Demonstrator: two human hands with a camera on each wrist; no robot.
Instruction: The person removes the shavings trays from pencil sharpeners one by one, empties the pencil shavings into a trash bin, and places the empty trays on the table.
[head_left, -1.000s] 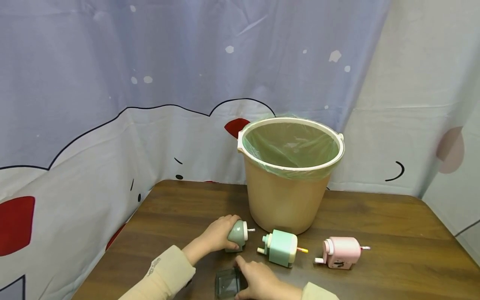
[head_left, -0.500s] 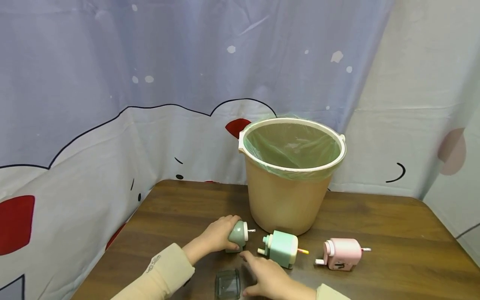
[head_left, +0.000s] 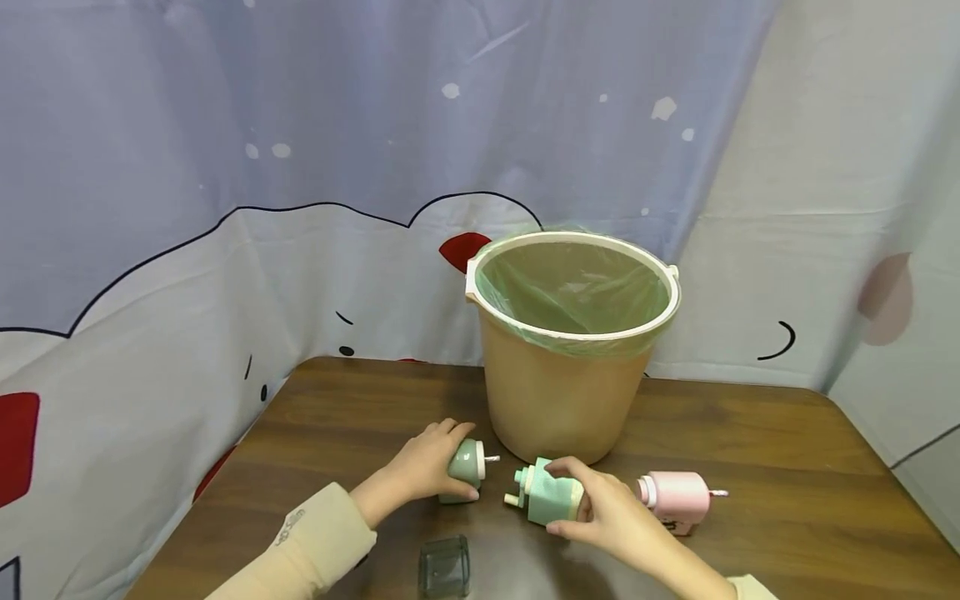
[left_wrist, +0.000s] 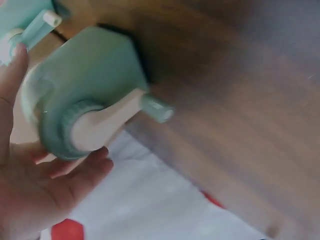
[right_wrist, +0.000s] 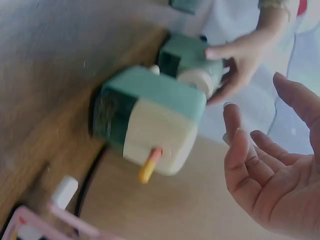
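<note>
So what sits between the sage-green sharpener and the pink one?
The mint sharpener, with the right hand over it, in the head view. The left hand holds the sage-green sharpener; the pink sharpener stands untouched.

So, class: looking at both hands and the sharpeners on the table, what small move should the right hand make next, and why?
Probably close the right hand on the mint sharpener. Its fingers arch open around the body without a firm grip, while the left hand grips the green sharpener. Its small drawer lies loose on the table.
</note>
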